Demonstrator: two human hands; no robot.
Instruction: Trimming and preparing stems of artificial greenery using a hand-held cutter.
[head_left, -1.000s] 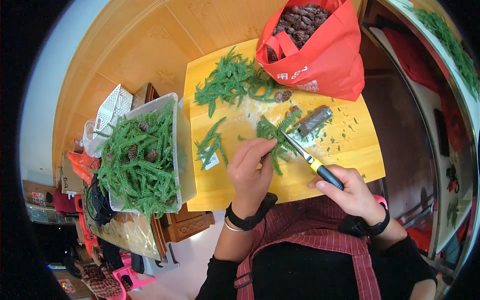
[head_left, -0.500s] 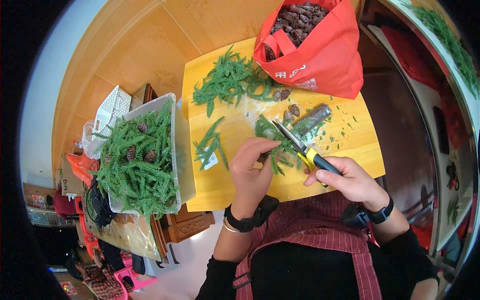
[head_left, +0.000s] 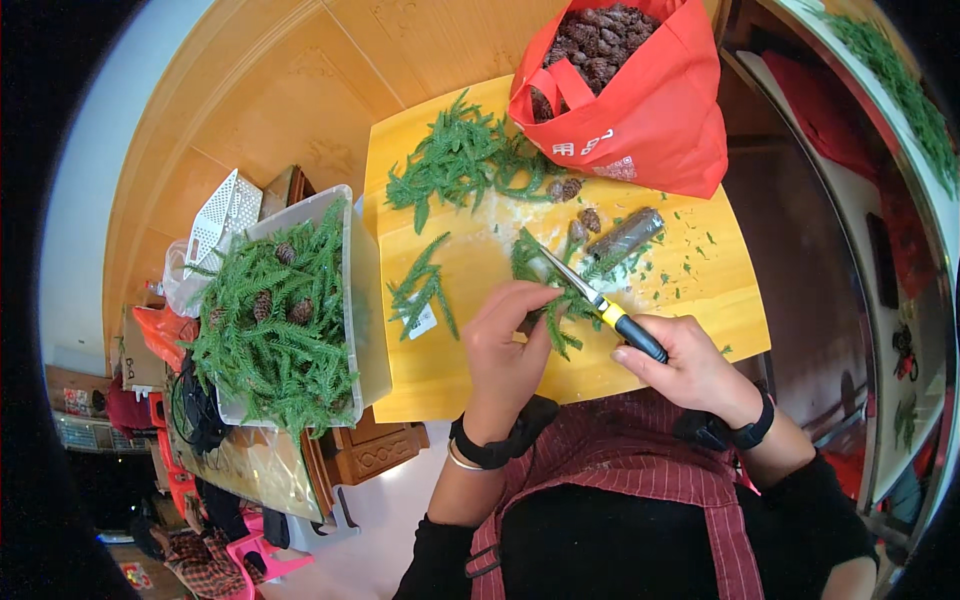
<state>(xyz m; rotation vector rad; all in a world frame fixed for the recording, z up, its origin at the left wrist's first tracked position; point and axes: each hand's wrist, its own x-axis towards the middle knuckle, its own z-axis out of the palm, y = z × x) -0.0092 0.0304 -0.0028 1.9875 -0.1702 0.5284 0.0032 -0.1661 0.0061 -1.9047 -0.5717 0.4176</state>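
My left hand (head_left: 508, 335) is closed in a pinch on a green artificial pine sprig (head_left: 572, 338), held low over the yellow table board. My right hand (head_left: 690, 365) grips long-nose pliers (head_left: 625, 325) by their black and yellow handles. The pliers' jaws lie closed together across the sprig, pointing up and left. Just beyond the jaws are small pine cones (head_left: 590, 219) and a dark cylinder in shiny wrap (head_left: 628, 235). What my left fingertips pinch is partly hidden behind them.
A red bag (head_left: 650, 130) full of pine cones stands at the back right. Loose sprigs (head_left: 455, 155) lie at the back left, with several more (head_left: 425, 285) nearer. Left of the board, a clear bin (head_left: 350, 300) holds greenery and cones. Green clippings (head_left: 690, 265) dot the right side.
The pliers' jaws and handles have closed together, and my right hand has tightened around them. My left hand stays nearly still with the sprig.
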